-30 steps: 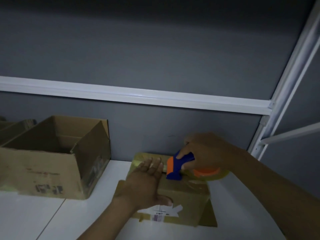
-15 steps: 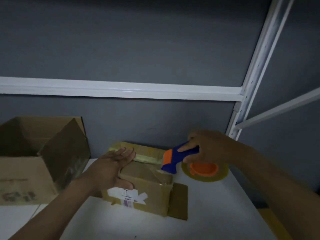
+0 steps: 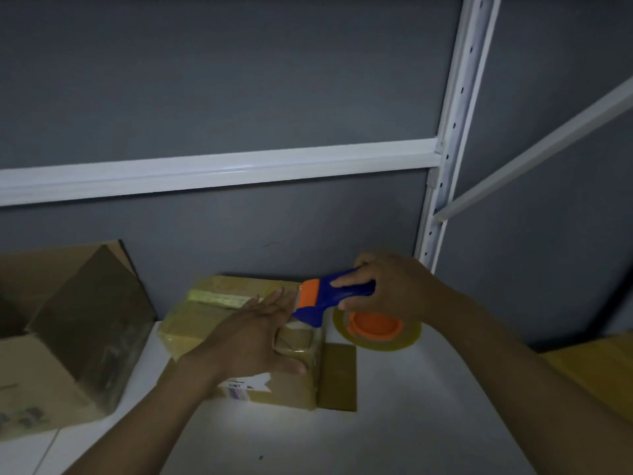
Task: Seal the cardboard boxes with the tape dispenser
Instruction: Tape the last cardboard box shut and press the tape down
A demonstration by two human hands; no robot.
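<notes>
Right fingers [image 3: 346, 281] grip the tape dispenser [image 3: 329, 296], seemingly touching the box [image 3: 284, 392].

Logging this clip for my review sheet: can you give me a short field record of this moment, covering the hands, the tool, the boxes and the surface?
left hand: flat on top of the small box, fingers straight
right hand: grips the blue handle of the tape dispenser
dispenser head: at the small box's top right edge
tape roll: beyond the box's right side
small box top: closed, shiny strip across it
flap: lies flat on the shelf
open box: at left, top open
surface: white shelf
</notes>
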